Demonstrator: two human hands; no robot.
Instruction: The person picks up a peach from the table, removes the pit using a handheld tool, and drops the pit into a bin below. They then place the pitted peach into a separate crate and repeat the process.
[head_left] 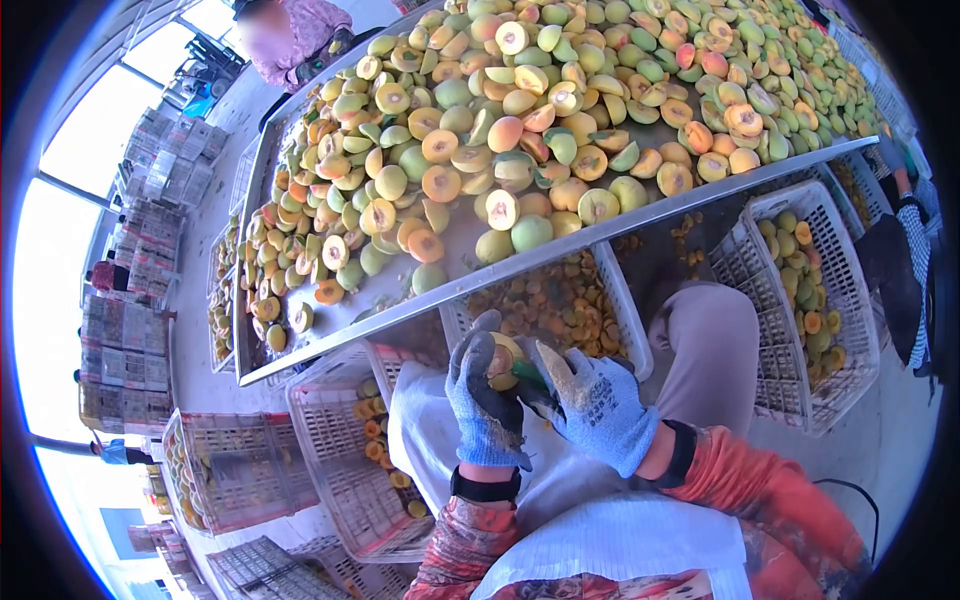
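My left hand (484,400), in a blue knit glove with a dark grey palm, is closed around a peach half (502,362) whose cut face shows. Right beside it, my right hand (598,408), gloved the same way, grips a small green-handled tool (530,373). The tool's working end is at the fruit, and its shape is hidden by fingers. Both hands are over my lap, just below the metal table's raised edge (560,248). A crate of orange peach scraps (550,300) sits under that edge, beyond my hands.
Halved yellow-green peaches (440,150) are heaped across the table. Plastic crates with peach halves stand at my left (350,480) and right (830,300). Another person (300,40) works at the far left corner, and a person's sleeve (912,260) shows at right. Stacked crates (125,340) line the left.
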